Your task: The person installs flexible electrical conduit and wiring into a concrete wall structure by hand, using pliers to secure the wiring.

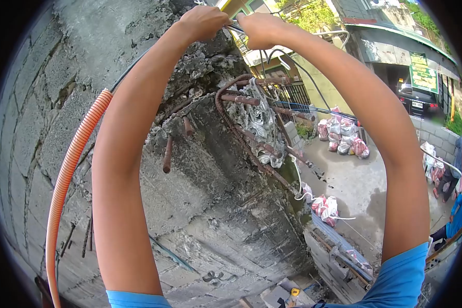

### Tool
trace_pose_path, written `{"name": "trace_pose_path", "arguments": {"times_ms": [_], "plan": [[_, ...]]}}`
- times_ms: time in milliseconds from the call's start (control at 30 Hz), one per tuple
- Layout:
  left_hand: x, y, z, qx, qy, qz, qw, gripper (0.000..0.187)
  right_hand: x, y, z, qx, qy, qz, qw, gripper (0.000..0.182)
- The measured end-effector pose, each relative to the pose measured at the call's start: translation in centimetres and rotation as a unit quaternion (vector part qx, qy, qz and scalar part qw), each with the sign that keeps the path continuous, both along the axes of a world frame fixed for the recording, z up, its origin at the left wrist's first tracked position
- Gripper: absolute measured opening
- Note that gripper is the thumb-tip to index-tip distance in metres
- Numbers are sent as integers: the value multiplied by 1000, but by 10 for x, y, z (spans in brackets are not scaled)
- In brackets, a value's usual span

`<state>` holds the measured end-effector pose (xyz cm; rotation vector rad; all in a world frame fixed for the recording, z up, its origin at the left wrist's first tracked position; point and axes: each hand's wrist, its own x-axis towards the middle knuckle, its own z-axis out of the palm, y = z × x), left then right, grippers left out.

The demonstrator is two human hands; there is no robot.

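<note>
Both arms reach up to the top of the head view. My left hand [204, 23] is closed round dark electrical wires [235, 27] that pass across the small gap between my hands. Close beside it, my right hand [259, 30] grips the same wires, fingers curled. Loose wire ends [307, 74] hang in loops below my right hand. On the left, a dark wire [131, 69] comes out of an orange corrugated conduit [77, 154] and passes behind my left forearm. The fingertips are partly hidden by the backs of the hands.
A rough concrete wall [200, 195] fills the left and middle. Rusty rebar [241, 99] juts from its broken edge. Far below are filled sacks [344, 134], a parked dark car [418, 102] and people at the right edge [457, 215]. A tape measure [294, 292] lies at the bottom.
</note>
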<state>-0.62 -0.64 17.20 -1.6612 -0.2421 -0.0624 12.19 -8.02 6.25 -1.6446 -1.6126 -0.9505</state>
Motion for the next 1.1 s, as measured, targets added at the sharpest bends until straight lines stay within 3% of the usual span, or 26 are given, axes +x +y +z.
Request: {"name": "trace_pose_path", "arguments": {"times_ms": [100, 200, 233, 333, 367, 467, 500, 600, 667, 700, 767, 800, 833, 933, 1000, 1100], "plan": [[-2, 5, 3, -6, -21, -18, 1000, 38, -4, 8, 7, 52, 63, 21, 996, 52], [-7, -2, -3, -42, -59, -11, 997, 40, 7, 58, 21, 117, 50, 94, 987, 63], [-8, -3, -5, -61, -70, -3, 996, 42, 4, 54, 22, 76, 60, 98, 991, 69], [-12, 1, -8, -134, -95, -129, 978, 38, -1, 44, 24, -104, 166, 155, 968, 64], [-12, 4, -7, -143, -85, -133, 977, 33, -3, 51, 22, -65, 143, 159, 975, 50], [-23, 2, -9, -162, -69, -206, 963, 45, -6, 82, 23, 73, 17, 116, 990, 38], [-23, 1, -14, -231, -89, -232, 941, 42, -3, 87, 22, 60, 39, 78, 994, 29], [-26, -6, -22, -231, -128, -208, 942, 38, -10, 68, 18, 41, 6, 15, 999, 26], [-25, 15, -15, -167, -135, -183, 959, 26, -8, 67, 25, 25, -20, 27, 999, 29], [-20, 11, -18, -170, -200, -97, 960, 31, -13, 61, 26, 31, 9, 40, 999, 31], [-34, 1, -20, -158, -249, -49, 954, 21, -11, 67, 28, 57, 36, 48, 997, 27], [-45, -6, -20, -140, -248, -1, 958, 20, -16, 42, 26, 17, -13, 27, 999, 24], [-70, 38, 6, -119, -194, 18, 974, 26, -14, 47, 26, 40, 5, 47, 998, 25], [-91, 38, -4, -107, -317, -65, 940, 36, -18, 46, 32, 32, 16, 48, 998, 30], [-86, 45, 1, -22, -315, -49, 948, 35, -18, 66, 45, 42, 31, 53, 997, 34], [-75, -5, 2, 4, -266, -75, 961, 30, -14, 80, 62, 47, 58, 45, 996, 39]]}}
